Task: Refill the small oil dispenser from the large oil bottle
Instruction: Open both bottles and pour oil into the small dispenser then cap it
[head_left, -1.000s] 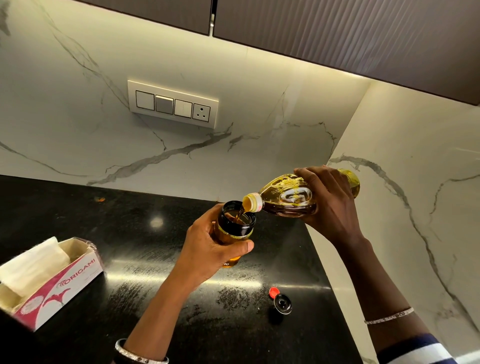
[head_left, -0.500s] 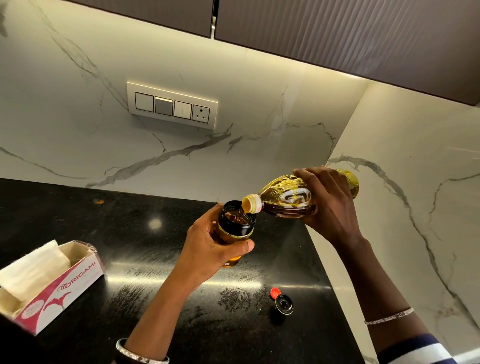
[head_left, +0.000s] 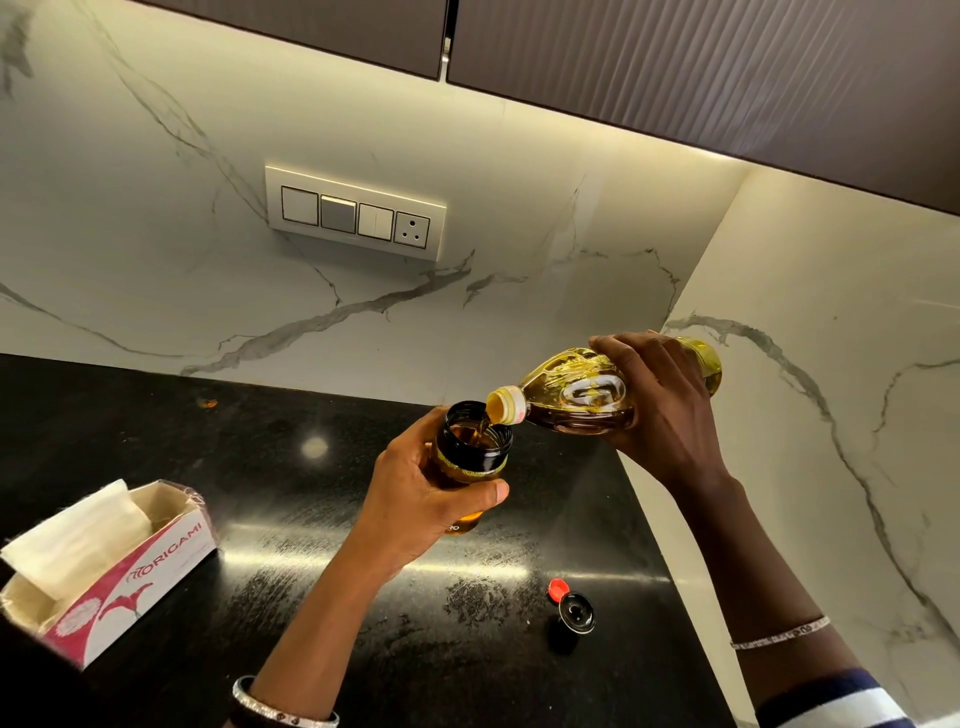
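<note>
The small oil dispenser (head_left: 470, 460), a dark-necked jar with amber oil inside, is held in the air above the black bench (head_left: 208, 431) by the left hand (head_left: 410, 499), whose fingers and thumb are curled round its body. Its mouth is uncovered and faces up. The large oil bottle (head_left: 576, 397) is gripped round its middle by the right hand (head_left: 662, 410) and is tipped almost level, neck to the left and slightly down, base toward the right-hand marble wall (head_left: 831, 467). Its yellow neck is set just over the far right rim of the dispenser, and a thin stream of oil (head_left: 485, 423) is seen running from it into the opening. Oil is gathered along the lower side of the bottle.

On the bench, near its right edge and well apart from both hands, a black lid (head_left: 574, 616) is laid with a small red cap (head_left: 557, 587) just beside it; whether they touch cannot be told. At the left an opened tissue box (head_left: 130, 566) marked ORIGAMI is placed, with a white sheet (head_left: 78, 540) standing out of it. A switch panel (head_left: 356, 213) with a socket is mounted on the back wall (head_left: 130, 234), under dark cabinets (head_left: 675, 67). A bracelet (head_left: 779, 634) is worn on the right wrist and a bangle (head_left: 283, 714) on the left.
</note>
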